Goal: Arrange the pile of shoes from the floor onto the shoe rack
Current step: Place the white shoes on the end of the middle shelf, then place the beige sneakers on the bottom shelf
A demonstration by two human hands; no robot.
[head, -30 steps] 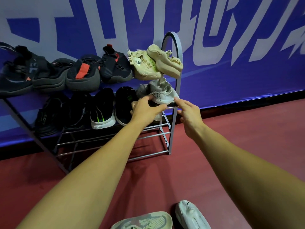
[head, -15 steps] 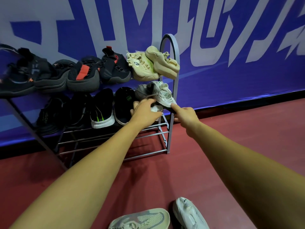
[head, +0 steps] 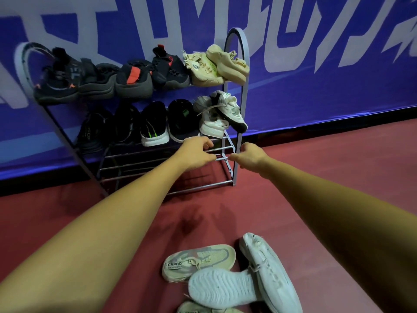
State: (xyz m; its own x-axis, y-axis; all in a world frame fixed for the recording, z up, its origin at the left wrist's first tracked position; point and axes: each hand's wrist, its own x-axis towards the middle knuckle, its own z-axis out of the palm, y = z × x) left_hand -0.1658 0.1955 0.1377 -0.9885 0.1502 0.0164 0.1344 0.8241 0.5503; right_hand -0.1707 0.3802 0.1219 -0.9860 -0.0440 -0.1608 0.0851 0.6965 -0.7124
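A grey metal shoe rack (head: 238, 105) stands against the blue wall. Its top shelf carries several dark shoes (head: 133, 79) and a beige pair (head: 216, 64) at the right end. The middle shelf holds black shoes (head: 153, 125) and a grey-white pair (head: 222, 114) stacked unevenly at the right end. My left hand (head: 196, 151) and my right hand (head: 247, 155) hover just below that pair, in front of the lower bars, fingers loosely curled and holding nothing. On the floor near me lie a beige-grey sneaker (head: 198, 260) and white sneakers (head: 266, 269), one sole up (head: 223, 288).
The rack's lower bars (head: 158, 172) carry no shoes. The red floor (head: 327, 177) stretches to the right of the rack. A blue banner with white lettering (head: 316, 64) covers the wall behind.
Both hands have let go of the grey-white pair on the middle shelf and pulled back and down. The view has tilted down, showing more of the shoes on the floor.
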